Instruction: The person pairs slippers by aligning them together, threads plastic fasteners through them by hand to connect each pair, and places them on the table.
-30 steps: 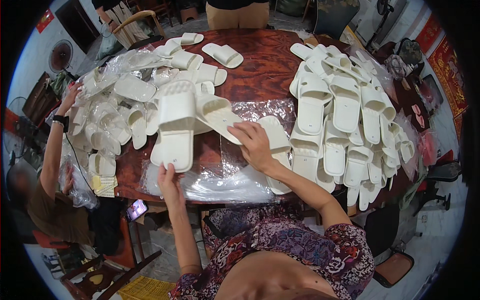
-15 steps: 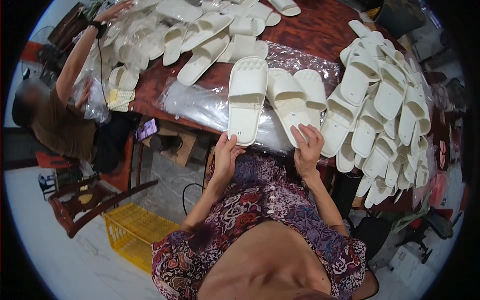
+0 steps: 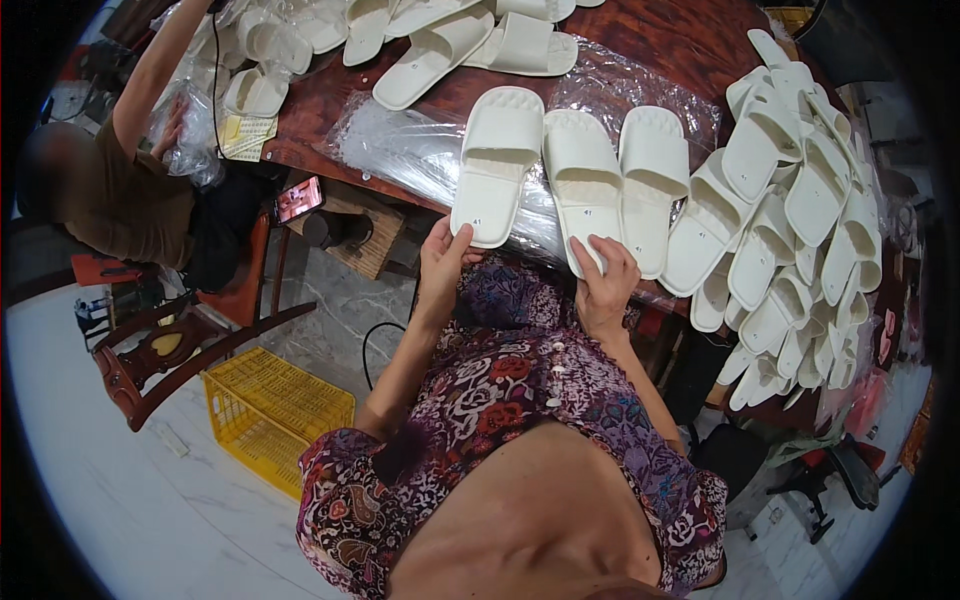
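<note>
At the table's near edge, my left hand (image 3: 444,268) pinches the heel of a white slide slipper (image 3: 494,190), thumb on top and fingers curled below. My right hand (image 3: 606,288) is closed at the heel of a second white slipper (image 3: 583,195), its fingers over the sole and its thumb not clearly visible. Close along the right side of that one lies a third white slipper (image 3: 652,195), toe pointing away. Under the slippers, clear plastic sheeting (image 3: 400,145) covers part of the dark red table (image 3: 320,115).
A tall heap of white slippers (image 3: 790,220) rises at the right. More slippers (image 3: 435,60) lie at the back left, some bagged. At far left, a co-worker's arm (image 3: 150,85) reaches over the table. A yellow crate (image 3: 280,400) and wooden chair (image 3: 150,365) stand on the floor.
The middle slipper has turned straighter, and the third, earlier partly behind it, now lies fully visible beside it. The whole view has shifted slightly. Both hands stay at the heels.
</note>
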Action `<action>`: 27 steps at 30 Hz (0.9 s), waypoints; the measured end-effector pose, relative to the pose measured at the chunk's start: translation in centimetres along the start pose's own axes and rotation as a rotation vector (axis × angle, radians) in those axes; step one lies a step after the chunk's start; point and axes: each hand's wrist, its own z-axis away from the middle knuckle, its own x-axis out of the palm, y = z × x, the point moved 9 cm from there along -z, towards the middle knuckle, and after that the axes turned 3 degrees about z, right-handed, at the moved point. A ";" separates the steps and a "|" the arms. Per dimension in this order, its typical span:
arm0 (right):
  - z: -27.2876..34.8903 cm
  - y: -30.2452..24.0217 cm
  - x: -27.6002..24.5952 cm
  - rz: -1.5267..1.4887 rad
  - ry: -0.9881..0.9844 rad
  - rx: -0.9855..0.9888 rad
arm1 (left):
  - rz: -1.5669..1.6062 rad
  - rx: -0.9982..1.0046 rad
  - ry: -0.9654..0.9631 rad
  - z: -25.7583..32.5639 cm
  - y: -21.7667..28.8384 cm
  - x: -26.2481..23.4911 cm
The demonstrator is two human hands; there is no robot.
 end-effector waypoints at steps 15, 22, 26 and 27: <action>0.2 -0.3 -0.1 0.016 -0.116 0.078 | -0.805 0.575 0.215 1.7 7.9 1.8; -0.7 -0.5 -1.7 -0.068 -0.063 0.092 | -0.950 0.722 0.103 1.7 8.5 4.4; -2.8 -0.6 -2.0 -0.100 -0.042 0.074 | -1.038 0.773 0.087 1.8 8.4 5.1; -3.7 -1.1 -1.7 -0.109 -0.054 0.040 | -1.039 0.772 0.086 1.8 8.4 5.3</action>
